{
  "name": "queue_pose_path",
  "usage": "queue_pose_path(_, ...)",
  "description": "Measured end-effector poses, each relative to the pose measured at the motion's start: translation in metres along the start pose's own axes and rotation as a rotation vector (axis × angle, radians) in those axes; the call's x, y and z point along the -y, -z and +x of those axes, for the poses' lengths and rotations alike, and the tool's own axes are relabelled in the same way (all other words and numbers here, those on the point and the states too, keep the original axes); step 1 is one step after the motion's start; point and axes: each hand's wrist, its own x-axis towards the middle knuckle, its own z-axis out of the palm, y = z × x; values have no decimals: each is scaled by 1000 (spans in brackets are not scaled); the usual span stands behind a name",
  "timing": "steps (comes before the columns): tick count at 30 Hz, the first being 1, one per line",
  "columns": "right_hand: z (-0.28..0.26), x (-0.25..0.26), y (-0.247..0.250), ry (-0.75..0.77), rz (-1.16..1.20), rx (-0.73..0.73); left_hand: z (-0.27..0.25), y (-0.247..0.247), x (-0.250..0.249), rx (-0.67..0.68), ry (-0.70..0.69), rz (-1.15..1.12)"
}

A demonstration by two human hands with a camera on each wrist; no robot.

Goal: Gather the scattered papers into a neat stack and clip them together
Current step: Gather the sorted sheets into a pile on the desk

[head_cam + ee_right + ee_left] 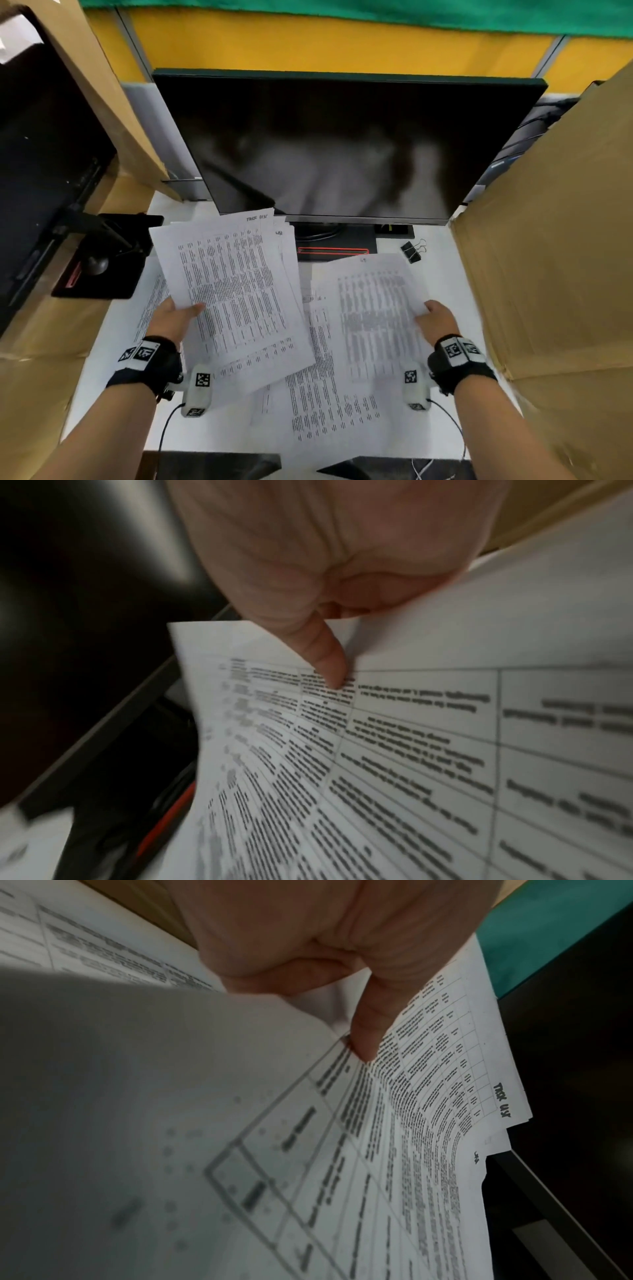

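My left hand (173, 317) pinches a fanned sheaf (236, 291), my right hand (436, 317) pinches one sheet (373, 315) — lifted to merge — binder clips (412, 250) waiting on the surface (442, 274)

We note white papers (239, 294) printed with dense black text in grey-ruled tables. Binder clips (412, 251): black, silver handles. Desk (442, 274): white. Monitor (342, 144): black, its stand (334, 251) marked by a red outline. Cardboard (555, 240): plain brown. Partition (325, 44): yellow under green cloth. Wristbands (154, 363): black, with black-and-white square markers.
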Motion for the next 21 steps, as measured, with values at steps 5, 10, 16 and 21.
queue_pose_path(5, -13, -2, 52, 5, 194, 24, 0, 7, -1, -8, 4, -33)
queue_pose_path(10, -28, -6, 29, -6, 164, 73, -5, 7, 2, 12, -4, -1)
queue_pose_path(16, -56, -4, -55, 33, -156, 214, -11, 6, 2, 10, -31, 49)
queue_pose_path(21, -58, 5, -90, 115, -341, 125, -9, 15, -2, -11, -54, 54)
